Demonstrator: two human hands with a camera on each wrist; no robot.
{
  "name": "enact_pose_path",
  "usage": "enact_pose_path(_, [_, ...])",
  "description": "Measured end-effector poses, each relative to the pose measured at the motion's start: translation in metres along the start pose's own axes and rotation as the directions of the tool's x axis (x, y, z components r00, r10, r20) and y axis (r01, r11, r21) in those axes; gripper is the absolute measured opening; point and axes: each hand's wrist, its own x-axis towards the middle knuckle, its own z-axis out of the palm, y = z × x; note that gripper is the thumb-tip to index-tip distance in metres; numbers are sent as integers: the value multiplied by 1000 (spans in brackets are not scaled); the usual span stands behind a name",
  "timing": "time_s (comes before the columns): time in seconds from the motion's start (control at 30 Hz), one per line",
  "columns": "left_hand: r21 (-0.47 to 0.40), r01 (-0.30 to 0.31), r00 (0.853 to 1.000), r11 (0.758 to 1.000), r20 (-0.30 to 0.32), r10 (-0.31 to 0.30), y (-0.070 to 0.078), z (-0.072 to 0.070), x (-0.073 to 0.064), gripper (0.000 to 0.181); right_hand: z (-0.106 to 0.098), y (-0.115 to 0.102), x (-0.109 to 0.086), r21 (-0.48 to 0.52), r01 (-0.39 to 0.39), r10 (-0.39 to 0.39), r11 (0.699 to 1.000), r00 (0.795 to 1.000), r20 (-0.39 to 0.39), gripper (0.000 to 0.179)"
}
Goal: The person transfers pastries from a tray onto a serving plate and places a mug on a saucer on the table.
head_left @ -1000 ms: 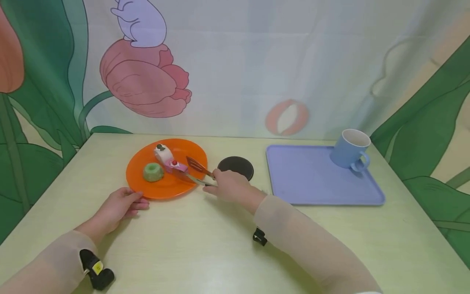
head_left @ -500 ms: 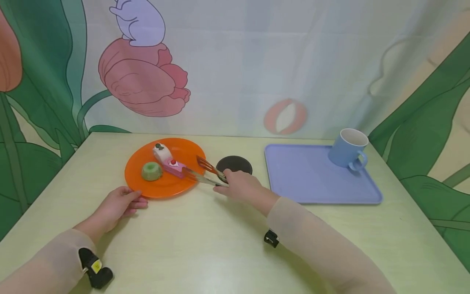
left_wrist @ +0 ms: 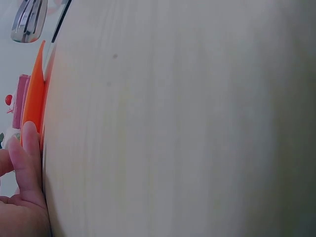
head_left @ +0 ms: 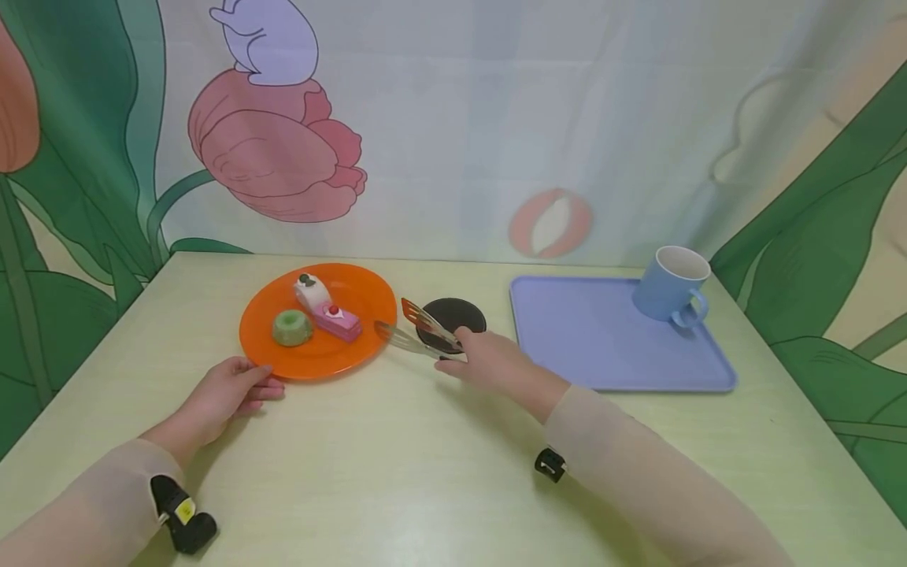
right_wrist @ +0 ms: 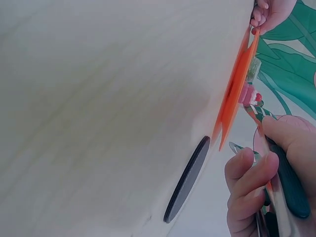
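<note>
On the table's left side lies an orange plate (head_left: 364, 291), its near-left rim pinched by my left hand (head_left: 216, 403). The plate bears a green ring-shaped dessert (head_left: 289, 329), a white roll-like cake piece (head_left: 309, 290) and a pink cake slice (head_left: 340, 323) with a red cherry. My right hand (head_left: 497, 364) grips metal food tongs (head_left: 427, 321), whose dark green handles (right_wrist: 292, 190) show in the right wrist view. The tongs' slotted tips are spread apart with nothing between them. One tip is over the plate's right edge, the other near a black round mat.
The black round mat (head_left: 464, 313) lies between the plate and a lavender tray (head_left: 602, 346). A light blue mug (head_left: 662, 290) stands upright at the tray's back right corner. Behind the table (head_left: 368, 472) hangs a printed curtain (head_left: 439, 142).
My right hand and the tongs have moved right, away from the pink cake slice, which stays on the plate. My left hand keeps its place at the rim.
</note>
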Motion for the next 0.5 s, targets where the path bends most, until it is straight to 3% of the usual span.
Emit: enact_pose_path(0.5, [-7, 5, 1000, 1000, -7, -5, -1, -1, 1, 40, -3, 24, -9, 55, -42, 41, 998, 999, 19, 67])
